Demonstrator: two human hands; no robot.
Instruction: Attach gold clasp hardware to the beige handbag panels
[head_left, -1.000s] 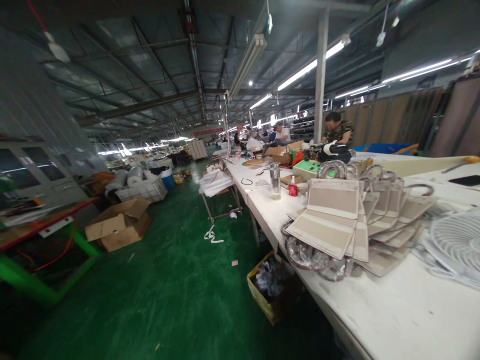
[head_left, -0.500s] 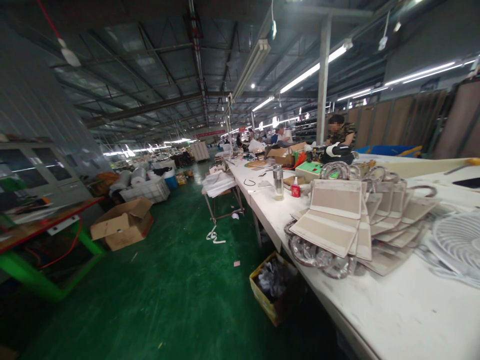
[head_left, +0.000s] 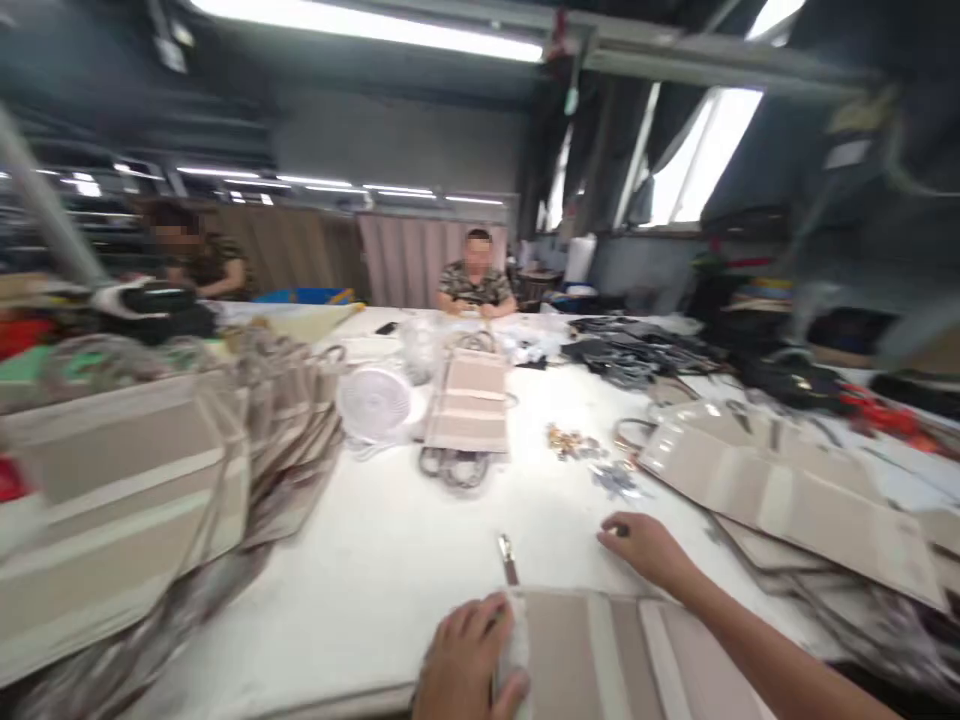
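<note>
A flat beige bag panel [head_left: 559, 650] with cream strips lies at the table's near edge. My left hand [head_left: 465, 655] grips its left edge, fingers bent and thumb on the panel's side. Just beyond that hand, a short dark strap with a shiny metal clasp [head_left: 507, 550] sticks out from the panel's top corner. My right hand [head_left: 649, 550] is above the table beyond the panel, fingers curled round a small dark thing too blurred to name. Ahead of it are small gold metal fittings [head_left: 574, 442] and a heap of silvery pieces [head_left: 621, 480].
Piles of beige bag panels with plastic-wrapped handles stand left [head_left: 127, 430] and right [head_left: 787, 490]. A white fan [head_left: 375, 403] and another bag stack [head_left: 471, 395] are mid-table. Black material [head_left: 637, 350] lies beyond. Two people in camouflage shirts sit across the table.
My view has swung right from the aisle and green floor to the white table. Both my hands and the panel at the near edge have come into sight.
</note>
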